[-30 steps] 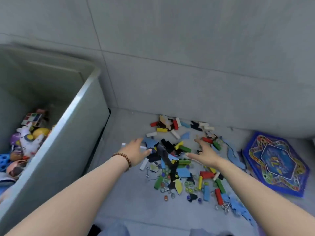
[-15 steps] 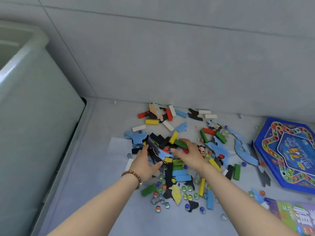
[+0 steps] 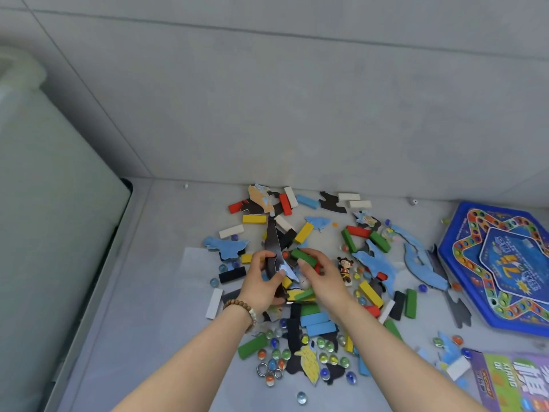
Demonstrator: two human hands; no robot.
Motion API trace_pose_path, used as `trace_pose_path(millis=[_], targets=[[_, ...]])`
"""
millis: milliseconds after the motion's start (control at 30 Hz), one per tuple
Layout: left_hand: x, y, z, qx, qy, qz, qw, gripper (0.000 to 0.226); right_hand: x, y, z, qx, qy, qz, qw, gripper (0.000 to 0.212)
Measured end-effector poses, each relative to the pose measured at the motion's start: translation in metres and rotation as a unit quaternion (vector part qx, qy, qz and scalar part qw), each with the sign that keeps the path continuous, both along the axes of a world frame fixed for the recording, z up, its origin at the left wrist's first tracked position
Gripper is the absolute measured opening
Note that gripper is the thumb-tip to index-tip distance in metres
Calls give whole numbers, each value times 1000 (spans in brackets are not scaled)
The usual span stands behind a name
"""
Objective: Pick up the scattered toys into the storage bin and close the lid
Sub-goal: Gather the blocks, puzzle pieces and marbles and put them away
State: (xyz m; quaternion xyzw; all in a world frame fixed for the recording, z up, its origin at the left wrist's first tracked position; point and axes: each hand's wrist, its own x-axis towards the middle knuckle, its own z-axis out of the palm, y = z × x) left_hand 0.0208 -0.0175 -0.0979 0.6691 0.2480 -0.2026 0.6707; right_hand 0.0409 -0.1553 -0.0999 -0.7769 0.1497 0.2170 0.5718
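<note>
L hand: fingers + thumb curled, pinching black card pieces; these stand tilted up out of the pile.
R hand: just beside L, fingers curled round green block, thumb on its near side; grip closed on it.
Toy pile: on grey floor by the wall; coloured blocks, blue + black card shapes, all mixed, under and around both hands.
Marbles: cluster on near side of pile, between the forearms; a few strays further out.
Figurine: small, upright, just R of R hand.
Storage bin: far L, only pale outer wall in view, well apart from pile; inside + lid can't be seen.
Game board: blue, hexagonal, flat on floor at R edge.
Box: green/purple, bottom R corner, partly cut off.
Bracelet: brown beads, on L wrist.
</note>
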Motion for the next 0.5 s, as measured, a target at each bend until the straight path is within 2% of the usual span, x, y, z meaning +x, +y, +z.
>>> trace_pose_path(millis=[167,367,500], targets=[[0,-4,4,0,-13,29,999,24,-8,6,3,14,-6,-15,1000,17],[4,-3,10,11,-25,24,999,26,-11,7,5,69,10,-38,997,26],[6,-4,19,13,-44,30,999,27,-9,5,15,101,10,-55,993,22]])
